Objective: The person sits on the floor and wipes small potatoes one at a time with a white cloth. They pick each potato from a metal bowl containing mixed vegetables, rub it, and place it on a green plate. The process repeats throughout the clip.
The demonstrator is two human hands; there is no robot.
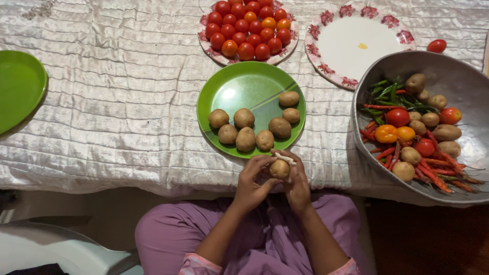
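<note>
Left hand (250, 179) and right hand (295, 178) together at the near table edge, fingers of both curled around one small potato (279, 168). Potato held between the palms, just below the rim of the green plate (244, 84). Eight more potatoes (245, 138) lying on that plate. Beyond it, flowered plate of red tomatoes (248, 28); beside that, bare flowered plate (356, 43). At right, metal bowl (473, 84) with mixed potatoes, tomatoes and chillies (433, 170)
</note>
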